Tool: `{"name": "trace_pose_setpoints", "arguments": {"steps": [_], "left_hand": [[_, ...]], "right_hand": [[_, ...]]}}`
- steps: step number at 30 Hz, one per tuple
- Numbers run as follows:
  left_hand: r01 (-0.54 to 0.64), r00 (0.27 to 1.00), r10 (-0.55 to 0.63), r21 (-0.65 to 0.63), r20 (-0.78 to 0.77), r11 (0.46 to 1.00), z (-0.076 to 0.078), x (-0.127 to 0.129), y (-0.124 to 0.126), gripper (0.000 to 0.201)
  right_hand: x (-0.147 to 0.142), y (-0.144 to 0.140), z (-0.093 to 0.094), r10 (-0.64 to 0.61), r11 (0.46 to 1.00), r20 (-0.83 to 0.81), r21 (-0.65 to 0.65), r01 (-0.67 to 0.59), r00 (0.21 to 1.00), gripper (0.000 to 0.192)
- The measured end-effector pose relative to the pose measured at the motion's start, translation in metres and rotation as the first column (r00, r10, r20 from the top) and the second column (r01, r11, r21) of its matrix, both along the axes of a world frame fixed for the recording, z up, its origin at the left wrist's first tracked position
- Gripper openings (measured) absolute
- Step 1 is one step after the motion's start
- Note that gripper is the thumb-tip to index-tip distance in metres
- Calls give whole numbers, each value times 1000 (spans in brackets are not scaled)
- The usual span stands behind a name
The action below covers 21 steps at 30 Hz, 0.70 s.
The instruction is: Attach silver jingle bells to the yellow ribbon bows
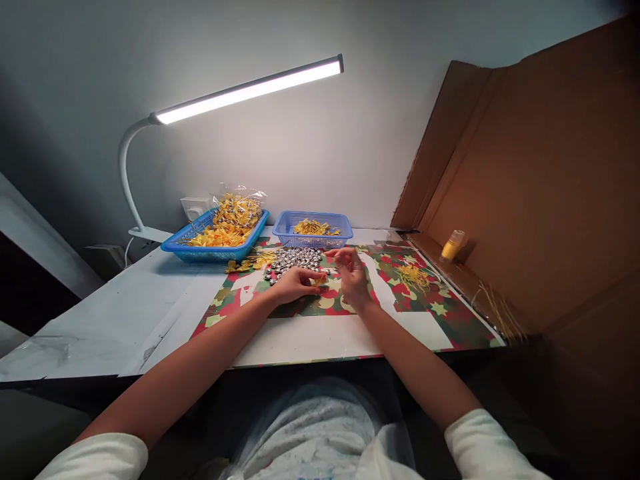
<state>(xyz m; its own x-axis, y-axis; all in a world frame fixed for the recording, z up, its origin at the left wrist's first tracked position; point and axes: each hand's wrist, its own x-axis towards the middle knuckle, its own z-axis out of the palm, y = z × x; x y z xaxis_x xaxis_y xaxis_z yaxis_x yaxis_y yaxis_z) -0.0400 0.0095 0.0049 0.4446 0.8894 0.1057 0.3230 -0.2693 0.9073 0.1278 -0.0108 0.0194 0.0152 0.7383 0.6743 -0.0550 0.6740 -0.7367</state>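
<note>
My left hand [295,285] is closed in a pinch on a small yellow petal piece [321,281], held just above the table in front of a pile of silver beads [299,259]. Close by on its right, my right hand [353,279] is raised with thumb and fingers bent together. What these fingertips hold, if anything, is too small to make out. Yellow petal pieces on stems [245,263] lie to the left of the beads. To the right of my right hand is a loose bunch of yellow strands [415,277].
A blue basket [215,254] heaped with yellow petals and a bag stands back left; a smaller blue basket [313,240] holds yellow stemmed pieces. A clamp lamp [250,89] arches overhead. Cardboard [540,180] walls the right side, near a yellow bottle [451,249].
</note>
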Motion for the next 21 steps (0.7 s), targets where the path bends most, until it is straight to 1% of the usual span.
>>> {"name": "trace_pose_setpoints", "arguments": {"steps": [1,3,6,8,10,12,13,15,17,19,20,21], "left_hand": [[2,999,-2,16,-38,1000,-1,0,1,55],[10,996,-3,70,-94,997,-3,0,3,53],[48,983,-19,158,-181,986,-2,0,2,46],[103,969,-46,227,-243,968,0,-1,0,38],[188,951,-93,317,-294,929,1,-1,-4,30],[262,936,-125,417,-328,870,3,1,-7,28],[277,933,-121,464,-338,841,4,1,-8,28],[246,938,-51,553,-344,796,5,2,-7,27],[158,932,93,623,-350,766,10,-2,-4,27],[88,883,249,662,-397,744,17,-12,0,26],[86,842,302,664,-447,743,21,-18,2,25],[113,800,317,646,-510,755,26,-25,4,23]], "right_hand": [[2,2,1,27,999,-73,-27,-29,997,10],[5,7,1,56,996,-157,-62,-66,986,12],[5,10,0,87,991,-175,-82,-103,981,14],[4,10,-2,111,985,-163,-110,-130,980,14],[3,10,-3,129,977,-145,-153,-151,981,14],[3,10,-4,128,970,-105,-196,-147,986,14],[2,10,-5,123,967,-78,-214,-137,989,14],[2,11,-7,109,963,-34,-244,-114,993,14],[2,13,-9,103,957,-16,-270,-103,995,13],[2,13,-11,106,945,-14,-310,-105,994,14],[2,14,-11,114,935,-13,-338,-112,993,15],[2,14,-12,126,921,-13,-369,-122,992,18]]}}
